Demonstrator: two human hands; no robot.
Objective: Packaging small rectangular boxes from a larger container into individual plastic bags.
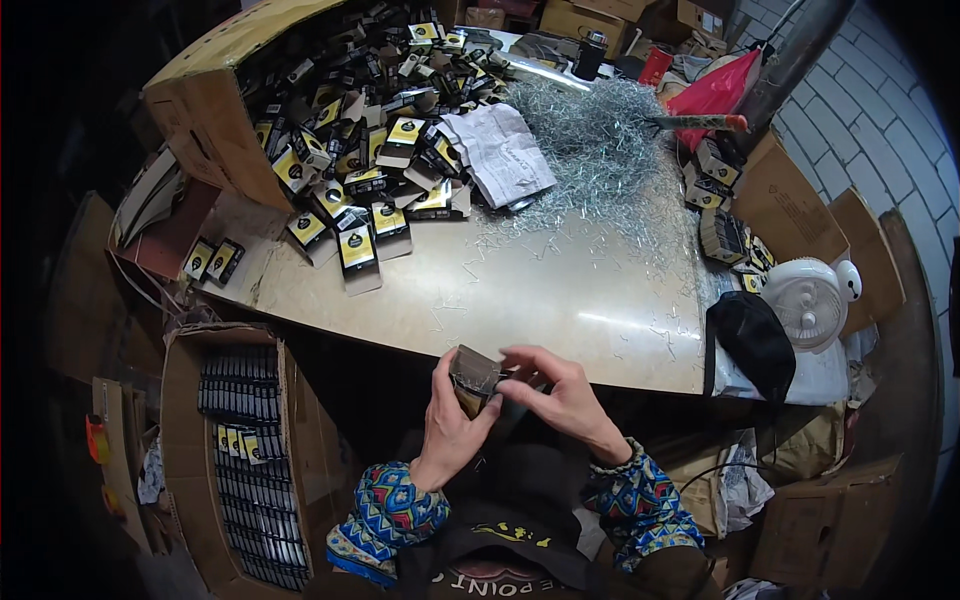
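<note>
In front of the table's near edge, my left hand (452, 428) is wrapped round a small black-and-yellow cardboard box (474, 372). Its brown-grey end faces up, and a few thin silvery wire bits appear on it. My right hand (556, 393) is at the box's right side, its thumb and bent fingers on the edge; the forefinger is slightly blurred. Beyond my hands, a heap of loose bent silvery wire pieces (600, 135) lies on the table (560, 310). Similar small boxes (357, 250), several with raised flaps, are piled at the far left.
A large carton (215, 130) lies tipped behind the pile. At lower left, an open carton (180, 440) holds rows of small boxes. A crumpled paper sheet (500, 155) touches the wire heap. A white fan (806, 303) and black cloth item (752, 345) sit at the right.
</note>
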